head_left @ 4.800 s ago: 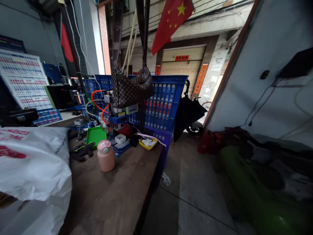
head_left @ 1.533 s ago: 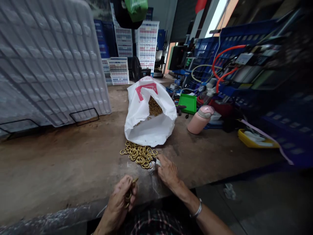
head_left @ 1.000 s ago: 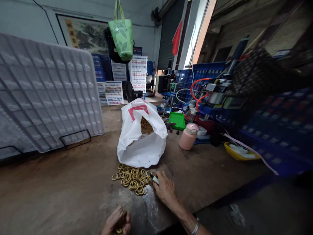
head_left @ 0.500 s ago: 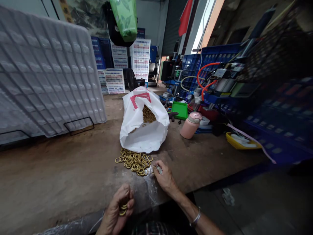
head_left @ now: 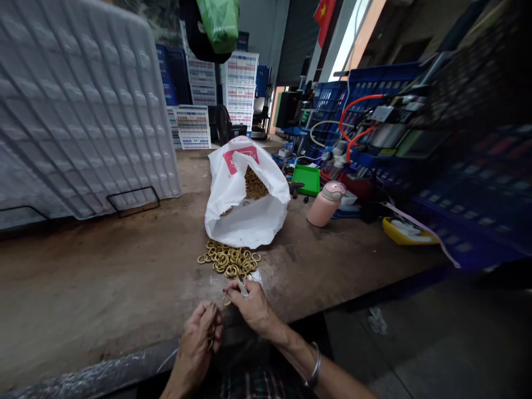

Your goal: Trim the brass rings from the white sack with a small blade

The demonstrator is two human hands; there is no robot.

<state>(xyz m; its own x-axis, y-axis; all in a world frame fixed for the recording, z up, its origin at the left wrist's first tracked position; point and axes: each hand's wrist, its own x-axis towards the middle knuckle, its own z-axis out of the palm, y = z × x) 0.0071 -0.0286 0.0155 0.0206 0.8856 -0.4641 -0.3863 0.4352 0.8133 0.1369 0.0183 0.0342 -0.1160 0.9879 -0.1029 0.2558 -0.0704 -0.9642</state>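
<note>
While one ring (head_left: 225,303) is pinched by the right hand (head_left: 253,307), half-hidden rings (head_left: 212,332) are clenched in the left hand (head_left: 199,332) beside it; ring pile (head_left: 230,261) is spread just beyond the right, nearer hand.

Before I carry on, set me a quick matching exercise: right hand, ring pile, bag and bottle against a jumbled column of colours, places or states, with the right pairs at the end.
Things:
1. right hand
2. ring pile
3. bag
4. bottle

Matches:
A. pink, to the right of the bag
B. gold, heaped by the bag's mouth
C. has a bracelet at its wrist
D. white with red print

Pairs: 1-C, 2-B, 3-D, 4-A
</note>
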